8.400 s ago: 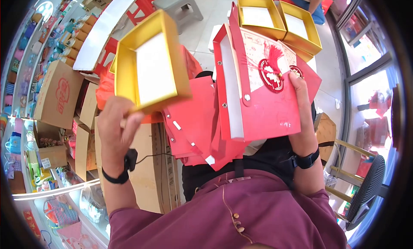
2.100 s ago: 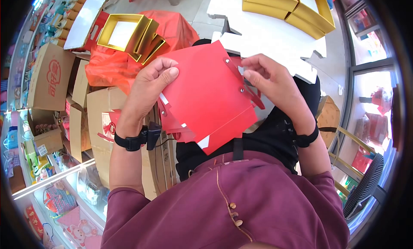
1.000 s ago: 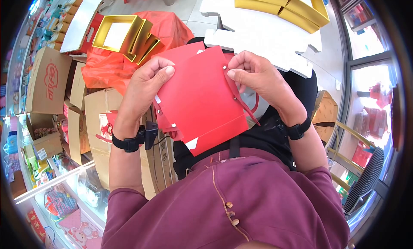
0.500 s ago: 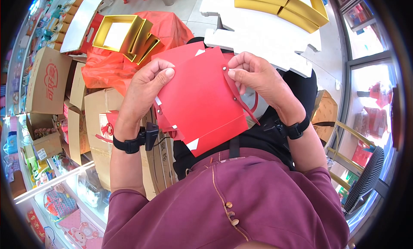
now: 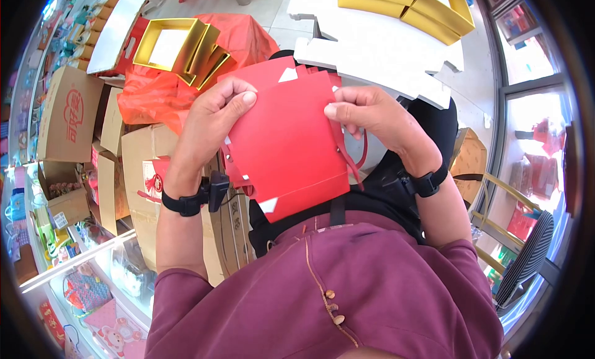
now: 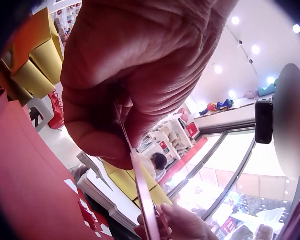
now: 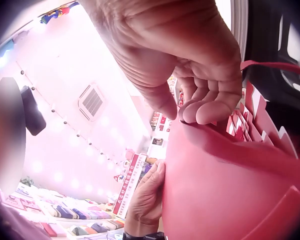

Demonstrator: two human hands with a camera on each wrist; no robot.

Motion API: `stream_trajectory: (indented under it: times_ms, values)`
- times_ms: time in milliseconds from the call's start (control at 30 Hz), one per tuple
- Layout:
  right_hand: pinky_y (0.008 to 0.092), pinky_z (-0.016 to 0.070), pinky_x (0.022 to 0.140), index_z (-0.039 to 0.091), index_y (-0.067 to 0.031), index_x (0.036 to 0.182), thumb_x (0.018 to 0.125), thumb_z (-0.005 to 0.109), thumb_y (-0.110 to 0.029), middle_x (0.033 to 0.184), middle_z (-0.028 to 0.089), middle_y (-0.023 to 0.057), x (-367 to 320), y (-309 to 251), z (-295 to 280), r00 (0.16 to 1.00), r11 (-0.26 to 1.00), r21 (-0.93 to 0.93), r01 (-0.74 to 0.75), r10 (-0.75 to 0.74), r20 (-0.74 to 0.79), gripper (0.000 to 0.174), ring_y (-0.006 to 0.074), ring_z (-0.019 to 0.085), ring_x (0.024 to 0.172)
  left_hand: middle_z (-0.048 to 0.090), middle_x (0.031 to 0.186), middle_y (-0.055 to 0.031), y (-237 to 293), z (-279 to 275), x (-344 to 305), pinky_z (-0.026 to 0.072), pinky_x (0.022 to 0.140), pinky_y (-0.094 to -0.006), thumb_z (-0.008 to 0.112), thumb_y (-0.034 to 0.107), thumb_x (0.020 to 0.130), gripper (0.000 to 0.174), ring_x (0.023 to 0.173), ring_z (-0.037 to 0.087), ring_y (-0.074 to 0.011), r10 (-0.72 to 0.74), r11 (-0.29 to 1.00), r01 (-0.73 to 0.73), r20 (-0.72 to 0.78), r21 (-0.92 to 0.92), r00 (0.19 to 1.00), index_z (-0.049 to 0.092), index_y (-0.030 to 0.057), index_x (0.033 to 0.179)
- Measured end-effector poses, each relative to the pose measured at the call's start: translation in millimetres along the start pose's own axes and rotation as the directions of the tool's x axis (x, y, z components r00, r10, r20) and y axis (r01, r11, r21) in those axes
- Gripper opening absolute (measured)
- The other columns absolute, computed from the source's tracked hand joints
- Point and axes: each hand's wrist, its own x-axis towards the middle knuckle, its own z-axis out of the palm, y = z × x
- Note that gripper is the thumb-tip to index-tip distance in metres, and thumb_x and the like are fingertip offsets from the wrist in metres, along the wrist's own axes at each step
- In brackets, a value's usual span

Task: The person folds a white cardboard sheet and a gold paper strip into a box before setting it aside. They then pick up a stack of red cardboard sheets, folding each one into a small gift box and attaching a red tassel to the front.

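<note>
In the head view my left hand point(image 5: 217, 117) pinches the upper left edge of a flat, folded red gift bag point(image 5: 288, 142) between thumb and curled fingers. Opposite it, my right hand point(image 5: 381, 114) pinches the bag's upper right edge. A thin red strap point(image 5: 353, 160) loops off that side, fixed with metal rivets. More flat red bags point(image 5: 263, 72) lie beneath, over the lap. The left wrist view shows the bag's thin edge point(image 6: 142, 195) running out from the left fingers. In the right wrist view the fingertips are right at the bag's edge, beside the strap.
Several gold boxes point(image 5: 170, 46) stand on red plastic point(image 5: 145, 101) at the back left. More gold boxes point(image 5: 437, 15) are on a white table point(image 5: 372, 52) ahead. Cardboard boxes point(image 5: 71, 114) and a glass display case are at the left. A chair point(image 5: 527, 266) stands at the right.
Earlier my left hand held a gold box and my right a tasselled red bag; both are let go. Since half a second ago, the red bag has turned slightly and the right fingers have shifted at its edge.
</note>
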Motion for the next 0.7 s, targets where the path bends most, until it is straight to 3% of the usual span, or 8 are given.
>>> stream_trajectory:
  times_ms: [100, 200, 267, 367, 400, 500, 600, 700]
  values:
    - [0.0205, 0.0402, 0.058, 0.076, -0.0056, 0.100, 0.099, 0.075, -0.034, 0.075, 0.060, -0.0062, -4.2, -1.1, 2.2, 0.999, 0.989, -0.147, 0.000, 0.005, 0.035, 0.028, 0.0033, 0.051, 0.063, 0.065, 0.097, 0.0028, 8.8, 0.3, 6.8, 0.0502, 0.082, -0.0240, 0.067, 0.022, 0.106, 0.022, 0.091, 0.060, -0.0052, 0.134, 0.975, -0.130, -0.011, 0.181, 0.991, 0.066, 0.0019, 0.113]
    - [0.0208, 0.0383, 0.057, 0.076, -0.0046, 0.101, 0.100, 0.074, -0.035, 0.073, 0.058, -0.0066, -11.1, -15.2, 3.6, 0.984, 0.997, 0.021, 0.070, -0.065, -0.165, 0.031, 0.0025, 0.049, 0.061, 0.065, 0.102, 0.0008, 30.8, 1.0, 0.4, 0.0497, 0.084, -0.0251, 0.067, 0.020, 0.106, 0.022, 0.092, 0.060, -0.0066, 0.370, 0.923, -0.299, -0.342, 0.242, 0.864, 0.065, 0.0012, 0.117]
    - [0.0224, 0.0394, 0.057, 0.071, -0.0046, 0.094, 0.101, 0.073, -0.035, 0.072, 0.056, -0.0043, -14.0, -17.7, -5.3, 0.951, 0.971, 0.147, 0.190, -0.145, -0.273, 0.031, 0.0053, 0.050, 0.061, 0.065, 0.107, -0.0005, 47.4, -3.2, -11.3, 0.0494, 0.083, -0.0242, 0.065, 0.018, 0.107, 0.022, 0.091, 0.060, -0.0066, 0.475, 0.877, -0.342, -0.504, 0.339, 0.721, 0.065, 0.0011, 0.121]
    - [0.0260, 0.0436, 0.060, 0.066, -0.0054, 0.094, 0.103, 0.070, -0.030, 0.072, 0.054, -0.0018, -12.5, -19.1, -12.4, 0.887, 0.904, 0.281, 0.323, -0.186, -0.422, 0.027, 0.0096, 0.054, 0.064, 0.065, 0.107, -0.0010, 52.4, -2.2, -39.1, 0.0498, 0.082, -0.0228, 0.062, 0.017, 0.109, 0.021, 0.091, 0.060, -0.0059, 0.515, 0.852, -0.318, -0.551, 0.416, 0.657, 0.065, 0.0011, 0.123]
    - [0.0275, 0.0454, 0.061, 0.064, -0.0057, 0.094, 0.104, 0.069, -0.028, 0.073, 0.053, -0.0009, -11.7, -20.0, -13.5, 0.866, 0.872, 0.322, 0.368, -0.196, -0.459, 0.025, 0.0112, 0.055, 0.065, 0.065, 0.104, -0.0022, 51.8, 10.2, -44.4, 0.0500, 0.082, -0.0238, 0.064, 0.015, 0.107, 0.022, 0.090, 0.059, -0.0065, 0.457, 0.882, -0.279, -0.543, 0.380, 0.705, 0.063, -0.0004, 0.123]
    - [0.0293, 0.0478, 0.063, 0.065, -0.0056, 0.097, 0.106, 0.067, -0.027, 0.075, 0.054, -0.0004, -9.9, -16.2, -5.9, 0.858, 0.787, 0.437, 0.436, -0.217, -0.465, 0.023, 0.0123, 0.057, 0.067, 0.063, 0.123, -0.0136, 15.1, 30.6, -33.4, 0.0530, 0.092, -0.0318, 0.069, 0.025, 0.105, 0.048, 0.104, 0.064, -0.0180, 0.293, 0.945, -0.171, -0.495, 0.277, 0.818, 0.051, -0.0038, 0.139]
    - [0.0313, 0.0495, 0.066, 0.067, -0.0062, 0.101, 0.106, 0.067, -0.028, 0.078, 0.056, -0.0001, -9.7, -9.2, 5.0, 0.873, 0.766, 0.481, 0.427, -0.209, -0.442, 0.022, 0.0135, 0.058, 0.069, 0.057, 0.141, -0.0221, 6.4, 58.5, -25.5, 0.0535, 0.102, -0.0383, 0.072, 0.036, 0.103, 0.071, 0.120, 0.065, -0.0272, 0.174, 0.980, -0.199, -0.427, -0.015, 0.887, 0.041, -0.0053, 0.151]
    - [0.0322, 0.0502, 0.067, 0.068, -0.0065, 0.101, 0.107, 0.066, -0.029, 0.078, 0.057, 0.0003, -12.6, -1.6, 17.0, 0.905, 0.788, 0.489, 0.374, -0.194, -0.379, 0.023, 0.0145, 0.061, 0.071, 0.053, 0.146, -0.0249, 2.9, 60.2, -10.9, 0.0511, 0.107, -0.0407, 0.074, 0.045, 0.100, 0.086, 0.130, 0.060, -0.0298, 0.202, 0.961, -0.263, -0.431, -0.085, 0.879, 0.033, -0.0055, 0.156]
